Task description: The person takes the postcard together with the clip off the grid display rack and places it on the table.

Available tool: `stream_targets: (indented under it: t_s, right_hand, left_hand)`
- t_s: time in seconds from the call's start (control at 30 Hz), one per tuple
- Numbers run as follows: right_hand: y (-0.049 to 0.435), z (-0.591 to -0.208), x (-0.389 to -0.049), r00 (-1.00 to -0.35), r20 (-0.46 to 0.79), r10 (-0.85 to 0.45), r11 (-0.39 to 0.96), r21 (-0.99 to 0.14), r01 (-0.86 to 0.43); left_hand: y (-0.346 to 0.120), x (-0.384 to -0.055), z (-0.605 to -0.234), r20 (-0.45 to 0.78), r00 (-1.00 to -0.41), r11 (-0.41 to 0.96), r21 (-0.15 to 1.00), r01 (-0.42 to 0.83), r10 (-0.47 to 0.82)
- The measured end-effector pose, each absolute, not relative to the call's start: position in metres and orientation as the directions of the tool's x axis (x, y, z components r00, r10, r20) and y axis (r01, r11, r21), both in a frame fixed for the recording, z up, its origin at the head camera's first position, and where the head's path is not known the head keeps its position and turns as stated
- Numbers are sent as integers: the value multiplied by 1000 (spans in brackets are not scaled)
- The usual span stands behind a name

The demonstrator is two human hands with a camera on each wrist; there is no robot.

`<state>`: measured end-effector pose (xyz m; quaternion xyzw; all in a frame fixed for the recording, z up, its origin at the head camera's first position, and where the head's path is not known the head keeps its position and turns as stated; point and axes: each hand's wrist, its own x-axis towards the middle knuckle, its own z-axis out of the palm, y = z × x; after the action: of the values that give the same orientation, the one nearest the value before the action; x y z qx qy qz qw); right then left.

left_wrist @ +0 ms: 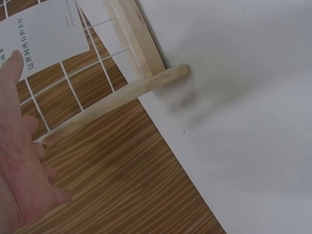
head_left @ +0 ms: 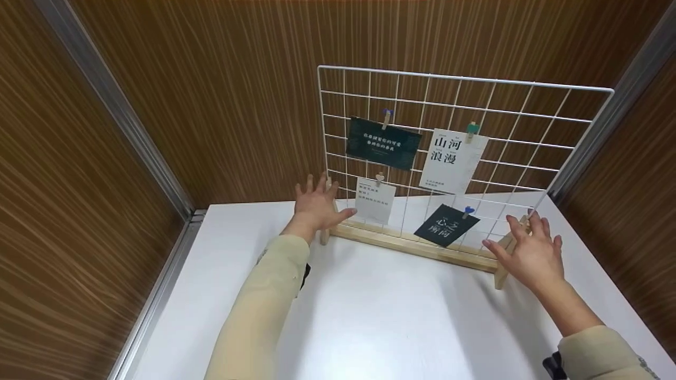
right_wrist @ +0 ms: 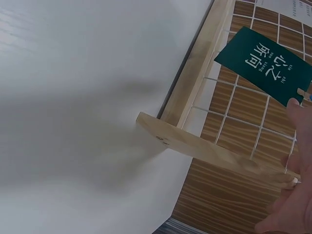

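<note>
A white wire grid (head_left: 465,79) stands upright in a wooden base (head_left: 412,250) on the white table. Clothespins hold several cards on it: a dark green card (head_left: 384,143), a large white card (head_left: 454,161), a small white card (head_left: 374,201) and a tilted dark card (head_left: 447,226). My left hand (head_left: 316,203), fingers spread, is at the left wooden post (left_wrist: 112,101), its thumb near the small white card. At the other end my right hand (head_left: 533,256) has its fingers spread around the right wooden post (right_wrist: 214,155), thumb toward the tilted card.
Wood-grain panels (head_left: 211,79) enclose the white table (head_left: 364,327) at the back and both sides. Metal strips (head_left: 121,100) run along the corners. The grid and its base take up the back right part of the table.
</note>
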<state>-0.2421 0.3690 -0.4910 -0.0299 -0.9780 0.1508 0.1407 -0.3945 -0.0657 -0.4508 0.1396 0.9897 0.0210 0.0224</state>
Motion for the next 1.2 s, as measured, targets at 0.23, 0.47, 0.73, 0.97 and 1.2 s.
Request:
stream_targets:
  t_s: [0.23, 0.47, 0.73, 0.97, 1.2]
  right_hand:
    - [360, -491, -246, -945, 287, 159, 932, -360, 47]
    - [360, -491, -250, -938, 279, 204, 922, -377, 88]
    - [362, -493, -248, -932, 279, 232, 907, -408, 104]
    - [360, -492, -247, -927, 289, 240, 903, -416, 104]
    - [347, -494, -250, -933, 255, 254, 897, -423, 129]
  left_hand:
    - [-65, -409, -454, -48, -955, 955, 52, 292, 294]
    - [-63, -415, -453, -10, -944, 941, 73, 329, 331]
    - [-64, -412, -454, 7, -925, 925, 12, 379, 379]
    - [-70, -406, -453, 27, -912, 913, -23, 408, 408]
    - [-87, -402, -456, 55, -905, 906, 1, 424, 423]
